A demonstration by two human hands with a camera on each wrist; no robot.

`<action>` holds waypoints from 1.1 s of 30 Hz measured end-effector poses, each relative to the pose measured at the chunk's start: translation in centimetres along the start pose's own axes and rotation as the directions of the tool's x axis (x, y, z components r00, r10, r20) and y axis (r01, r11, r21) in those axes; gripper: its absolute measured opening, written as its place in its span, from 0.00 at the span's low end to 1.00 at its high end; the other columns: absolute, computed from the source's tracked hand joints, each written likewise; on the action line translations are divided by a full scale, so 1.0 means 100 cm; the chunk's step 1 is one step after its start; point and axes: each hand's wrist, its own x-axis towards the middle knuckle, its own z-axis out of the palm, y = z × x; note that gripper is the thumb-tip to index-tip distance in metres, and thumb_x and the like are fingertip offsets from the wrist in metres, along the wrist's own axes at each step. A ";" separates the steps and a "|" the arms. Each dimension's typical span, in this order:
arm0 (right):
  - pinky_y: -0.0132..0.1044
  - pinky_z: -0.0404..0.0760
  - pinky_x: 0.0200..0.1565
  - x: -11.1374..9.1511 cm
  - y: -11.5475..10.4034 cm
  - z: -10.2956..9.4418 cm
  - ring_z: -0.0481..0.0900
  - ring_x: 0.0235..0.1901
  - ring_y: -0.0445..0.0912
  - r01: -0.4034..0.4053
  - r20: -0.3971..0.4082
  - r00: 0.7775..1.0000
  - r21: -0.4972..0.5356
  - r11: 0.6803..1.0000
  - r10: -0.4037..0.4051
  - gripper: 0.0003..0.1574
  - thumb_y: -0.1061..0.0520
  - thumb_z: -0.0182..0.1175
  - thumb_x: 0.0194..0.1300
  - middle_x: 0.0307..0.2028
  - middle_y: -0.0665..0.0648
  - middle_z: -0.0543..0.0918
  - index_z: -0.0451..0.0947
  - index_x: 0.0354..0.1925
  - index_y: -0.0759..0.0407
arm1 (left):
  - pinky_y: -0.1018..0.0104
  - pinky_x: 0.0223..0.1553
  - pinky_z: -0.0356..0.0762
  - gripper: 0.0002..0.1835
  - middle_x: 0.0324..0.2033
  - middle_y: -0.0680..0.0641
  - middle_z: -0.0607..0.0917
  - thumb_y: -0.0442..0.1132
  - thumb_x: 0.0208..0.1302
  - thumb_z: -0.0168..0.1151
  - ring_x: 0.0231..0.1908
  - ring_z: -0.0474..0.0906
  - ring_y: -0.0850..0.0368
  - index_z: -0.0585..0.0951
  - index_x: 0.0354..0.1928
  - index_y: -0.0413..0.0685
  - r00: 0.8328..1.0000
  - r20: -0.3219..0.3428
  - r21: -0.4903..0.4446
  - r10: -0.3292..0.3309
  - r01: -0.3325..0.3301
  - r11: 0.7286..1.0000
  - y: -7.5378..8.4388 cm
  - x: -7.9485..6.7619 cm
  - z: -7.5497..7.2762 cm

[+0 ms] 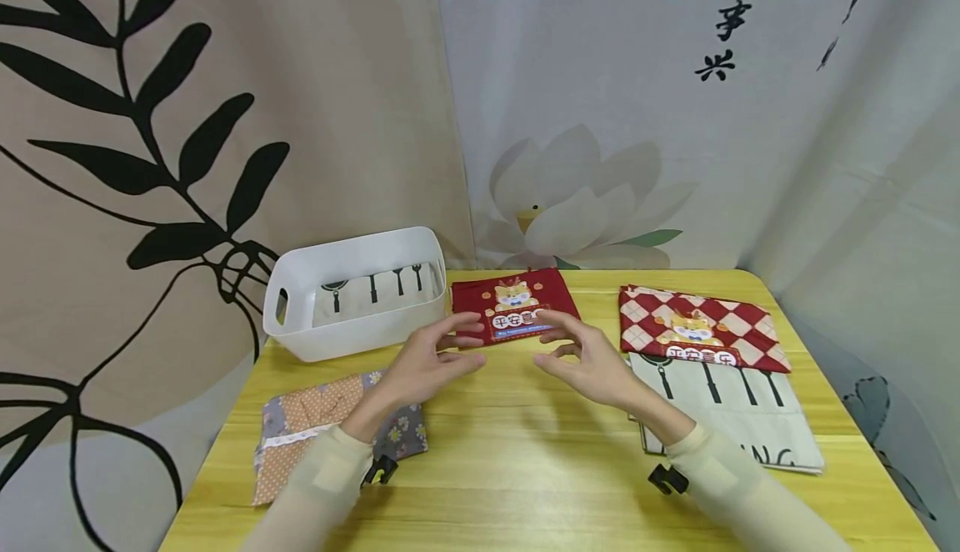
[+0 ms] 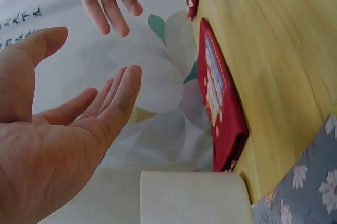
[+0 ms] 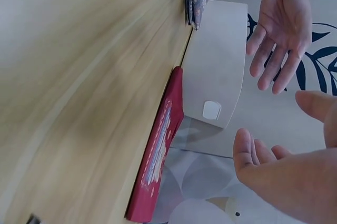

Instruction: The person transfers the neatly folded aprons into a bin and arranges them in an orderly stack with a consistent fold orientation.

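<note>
Under the left hand (image 1: 427, 360) and right hand (image 1: 588, 364) spreads a yellow wood-grain table (image 1: 510, 477). Beyond them hangs pale cloth (image 1: 585, 60), with a lotus (image 1: 588, 218) straight ahead and black characters (image 1: 732, 20) up to the right. Behind and left of the left hand, beige cloth (image 1: 360, 118) bears black leaves (image 1: 176, 67). Soft shadows (image 1: 566, 423) lie below the right hand.

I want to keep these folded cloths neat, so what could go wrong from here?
The left sleeve passes over the floral cloth, so lowering that arm could rumple it. The plain red cloth lies close beside the white basket, so a hurried grab by the left hand might nudge the basket. On the right, the checked cloth appears to overlap the cream cloth, so pulling the lower one might drag the upper along.
</note>
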 end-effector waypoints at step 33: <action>0.30 0.91 0.60 -0.047 0.035 -0.038 0.86 0.64 0.43 -0.037 -0.093 0.995 -0.045 0.998 0.033 0.40 0.58 0.73 0.78 0.73 0.65 0.83 0.73 0.81 0.62 | 0.54 0.70 0.89 0.34 0.73 0.43 0.85 0.44 0.78 0.75 0.70 0.87 0.40 0.76 0.81 0.51 0.995 0.099 -0.049 0.009 -0.004 0.999 -0.006 0.021 0.052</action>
